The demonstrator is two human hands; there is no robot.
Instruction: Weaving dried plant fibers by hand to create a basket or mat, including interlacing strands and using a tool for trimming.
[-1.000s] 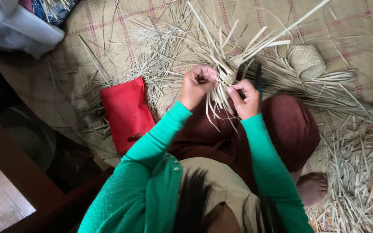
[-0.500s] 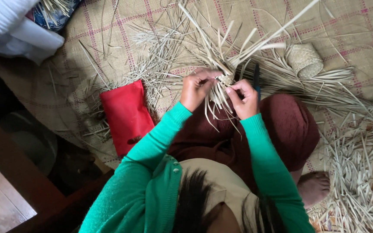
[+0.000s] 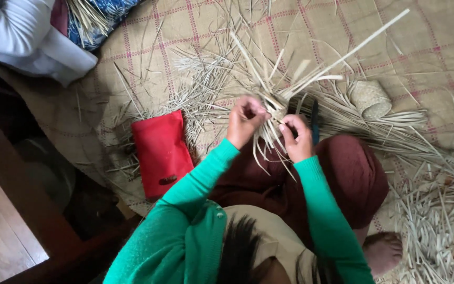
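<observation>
Since a second ago your hands have barely shifted. From the head view, your left hand and right hand close their fingers on the straw bundle between them, mid-weave. Next calls for tucking a loose strand. A red pouch lies left of your fingers.

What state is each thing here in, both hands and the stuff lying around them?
left hand: closed, pinching pale straw strips.
right hand: closed on the same strips.
bundle of straw strips: held up between both hands, ends fanning out.
red pouch: lying flat on the mat, closed.
small woven piece: lying on the mat, untouched.
loose strips: scattered in a heap.
checked mat: spread flat.
</observation>
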